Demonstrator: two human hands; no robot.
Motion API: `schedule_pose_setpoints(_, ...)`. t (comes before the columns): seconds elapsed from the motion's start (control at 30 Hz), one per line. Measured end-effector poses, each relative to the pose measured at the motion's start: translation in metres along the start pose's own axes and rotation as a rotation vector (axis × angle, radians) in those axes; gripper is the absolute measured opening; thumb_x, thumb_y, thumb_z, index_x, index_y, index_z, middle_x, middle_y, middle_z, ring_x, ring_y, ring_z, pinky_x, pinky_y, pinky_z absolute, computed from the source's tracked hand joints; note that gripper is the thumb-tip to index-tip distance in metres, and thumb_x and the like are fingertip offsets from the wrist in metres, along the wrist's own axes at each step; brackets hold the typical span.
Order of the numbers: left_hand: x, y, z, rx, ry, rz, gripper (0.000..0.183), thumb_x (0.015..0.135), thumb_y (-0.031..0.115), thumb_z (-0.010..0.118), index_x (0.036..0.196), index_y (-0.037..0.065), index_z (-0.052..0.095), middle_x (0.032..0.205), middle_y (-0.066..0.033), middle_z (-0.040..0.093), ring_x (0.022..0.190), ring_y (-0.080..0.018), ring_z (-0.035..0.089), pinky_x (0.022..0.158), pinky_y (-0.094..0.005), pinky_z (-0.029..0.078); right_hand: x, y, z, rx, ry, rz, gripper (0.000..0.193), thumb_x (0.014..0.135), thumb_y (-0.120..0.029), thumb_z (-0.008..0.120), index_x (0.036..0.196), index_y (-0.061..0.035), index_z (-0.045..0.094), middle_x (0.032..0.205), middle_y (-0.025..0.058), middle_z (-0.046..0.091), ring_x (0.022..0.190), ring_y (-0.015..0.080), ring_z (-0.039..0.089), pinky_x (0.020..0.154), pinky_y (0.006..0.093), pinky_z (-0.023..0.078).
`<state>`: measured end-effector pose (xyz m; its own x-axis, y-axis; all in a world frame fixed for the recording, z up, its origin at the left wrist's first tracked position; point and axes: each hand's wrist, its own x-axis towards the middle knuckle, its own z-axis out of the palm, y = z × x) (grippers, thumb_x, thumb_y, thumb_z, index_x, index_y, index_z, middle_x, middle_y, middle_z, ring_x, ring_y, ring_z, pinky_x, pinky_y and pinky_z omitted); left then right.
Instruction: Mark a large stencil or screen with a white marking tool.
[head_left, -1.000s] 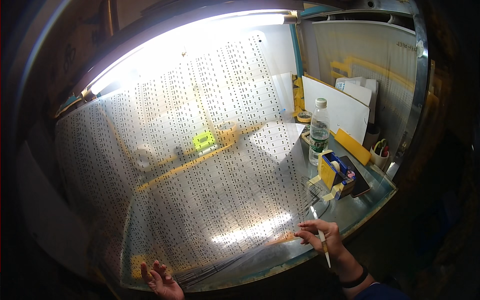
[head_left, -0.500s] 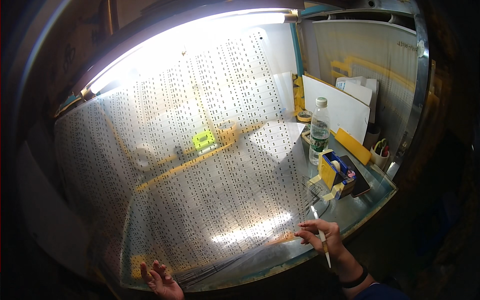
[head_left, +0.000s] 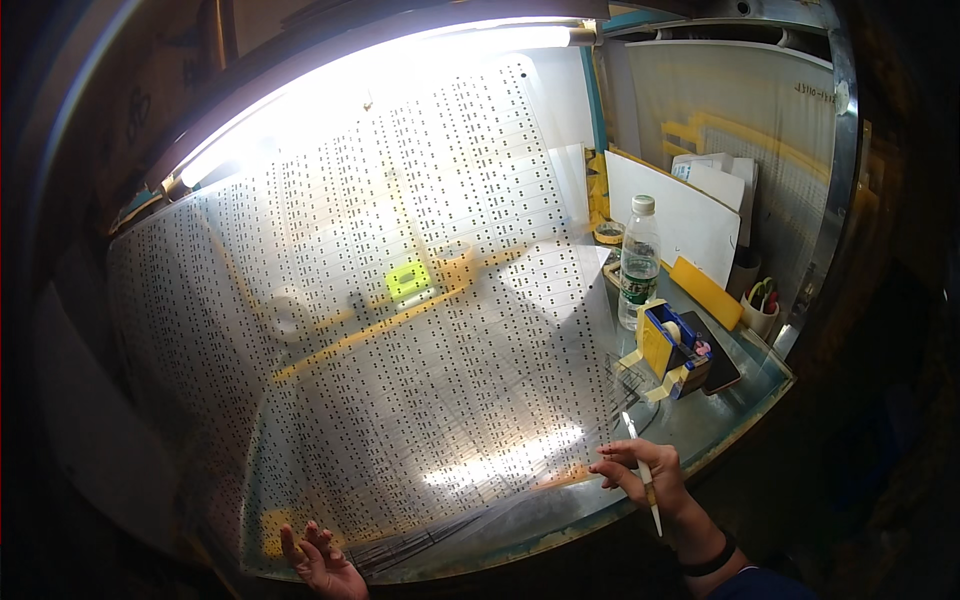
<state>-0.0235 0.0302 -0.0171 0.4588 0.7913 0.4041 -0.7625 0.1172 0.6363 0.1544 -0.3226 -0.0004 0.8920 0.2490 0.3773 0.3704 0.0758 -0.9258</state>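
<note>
A large see-through sheet [head_left: 420, 400] printed with rows of small black marks leans in front of me and reaches over the glass table top. My left hand [head_left: 325, 565] hovers by the sheet's lower left edge, fingers spread and holding nothing. By the lower right edge, my right hand [head_left: 672, 492] has a slim white pen-like tool [head_left: 630, 427] tucked among its fingers. Its thumb and forefinger are apart, close to the sheet; whether they touch it I cannot tell. Glare hides part of the sheet's upper area.
Right of the sheet stand a clear bottle [head_left: 638, 265], a blue and yellow tape dispenser [head_left: 672, 345], a dark flat device [head_left: 722, 362] and a cup of tools [head_left: 762, 315]. A bright tube light [head_left: 500, 40] spans the top. Behind the sheet shows a yellow-green object [head_left: 408, 280].
</note>
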Motion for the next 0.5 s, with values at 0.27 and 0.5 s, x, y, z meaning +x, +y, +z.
schedule_pose_setpoints(0.27, 0.0, 0.0, 0.0001, 0.01, -0.001, 0.002, 0.03, 0.091, 0.01, 0.048, 0.121, 0.01, 0.052, 0.107, -0.0167, 0.062, 0.088, -0.0211, 0.063, 0.054, -0.0187, 0.043, 0.0001, -0.0012, 0.0002, -0.007, 0.002, -0.001, 0.019, 0.078, -0.004, 0.067, 0.095, 0.0028, 0.063, 0.071, 0.0088, 0.066, 0.059, 0.0091, 0.062, 0.053, 0.0194, 0.049)
schedule_pose_setpoints(0.5, -0.0003, 0.0004, 0.0006, 0.008, 0.015, 0.0, 0.03, 0.091, 0.01, 0.048, 0.121, 0.01, 0.052, 0.106, -0.017, 0.062, 0.087, -0.0215, 0.063, 0.055, -0.0191, 0.044, 0.0003, -0.0011, -0.0003, -0.005, -0.006, -0.007, 0.019, 0.078, -0.004, 0.067, 0.095, 0.003, 0.063, 0.071, 0.0091, 0.066, 0.06, 0.0095, 0.062, 0.054, 0.0197, 0.049)
